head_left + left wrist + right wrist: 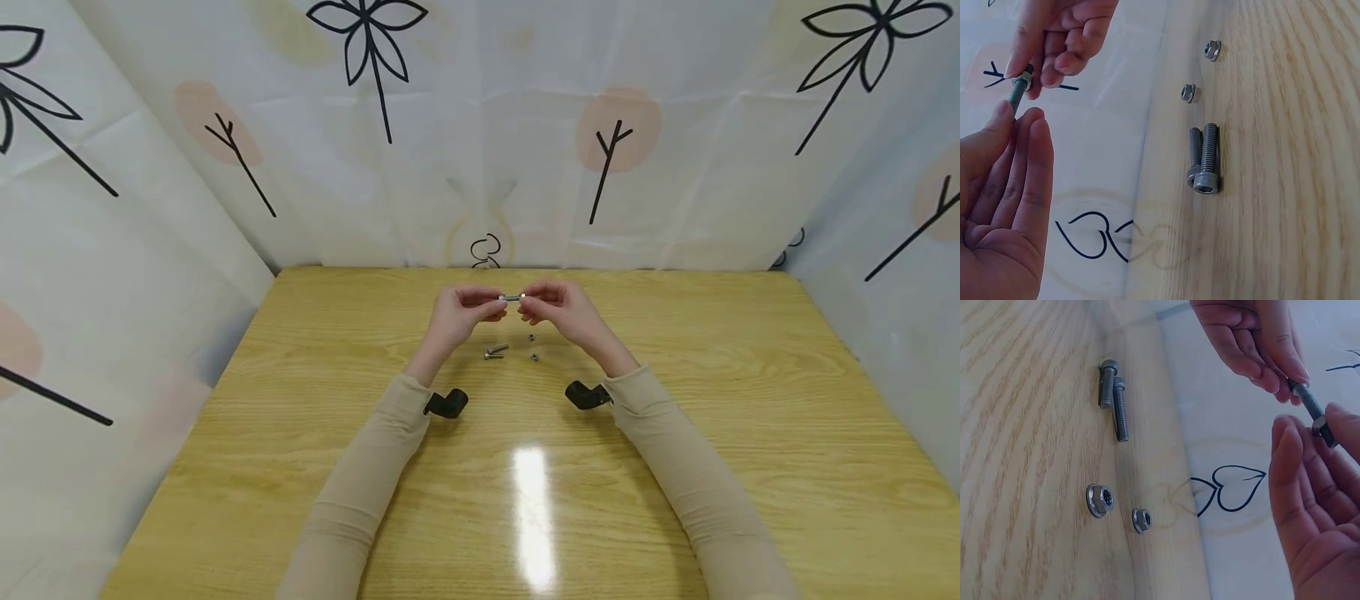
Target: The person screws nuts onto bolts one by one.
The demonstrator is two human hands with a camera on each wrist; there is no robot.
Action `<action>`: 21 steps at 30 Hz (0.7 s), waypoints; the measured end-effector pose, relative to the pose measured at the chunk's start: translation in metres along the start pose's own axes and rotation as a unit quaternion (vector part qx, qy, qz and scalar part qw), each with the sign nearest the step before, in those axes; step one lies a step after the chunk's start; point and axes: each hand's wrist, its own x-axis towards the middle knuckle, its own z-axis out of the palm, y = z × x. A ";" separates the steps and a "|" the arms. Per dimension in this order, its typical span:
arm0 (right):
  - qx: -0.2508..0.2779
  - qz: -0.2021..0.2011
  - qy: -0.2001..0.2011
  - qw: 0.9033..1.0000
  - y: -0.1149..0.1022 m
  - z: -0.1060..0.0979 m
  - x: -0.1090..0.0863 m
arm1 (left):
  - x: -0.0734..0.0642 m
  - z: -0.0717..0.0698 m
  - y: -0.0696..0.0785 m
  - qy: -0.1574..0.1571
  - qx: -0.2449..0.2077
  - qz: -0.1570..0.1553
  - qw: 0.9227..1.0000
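My left hand (456, 318) pinches a metal bolt (1312, 404) by its head end, between thumb and fingertips. At the opposite end of the thread, my right hand (564, 312) holds a flange nut (1320, 425) between thumb and fingers, with the bolt's tip reaching past it. The bolt is raised over the far part of the table, and its head is partly hidden by the left fingertips. On the wood below lie two socket-head bolts (1209, 150) side by side, and near them a flange nut (1212, 50) and another flange nut (1188, 93).
The wooden table (285, 467) ends at a patterned cloth (480, 150) hung along its back and sides. A black wrist camera (448, 403) sits at the left cuff, and another black camera (587, 395) at the right cuff.
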 end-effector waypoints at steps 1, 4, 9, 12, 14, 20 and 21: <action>-0.004 0.002 -0.001 1.000 0.000 0.000 0.001 | 0.001 0.000 0.000 0.001 -0.001 -0.004 1.000; -0.014 0.007 -0.007 1.000 0.000 -0.001 0.004 | 0.004 -0.001 -0.001 0.003 -0.004 -0.011 1.000; 0.018 0.012 0.001 1.000 0.001 -0.001 0.005 | 0.008 -0.001 -0.002 0.006 -0.013 -0.015 1.000; 0.024 0.009 0.012 1.000 0.001 -0.001 0.005 | 0.008 0.000 -0.002 0.002 -0.012 -0.013 1.000; 0.017 0.007 0.015 1.000 0.000 -0.002 0.004 | 0.008 0.000 -0.001 -0.001 -0.009 -0.010 1.000; -0.010 0.022 0.005 1.000 -0.002 -0.005 0.002 | 0.010 0.003 0.000 -0.004 -0.001 -0.012 1.000; -0.007 0.024 0.002 1.000 -0.002 -0.005 0.002 | 0.010 0.004 0.000 -0.005 -0.003 -0.014 1.000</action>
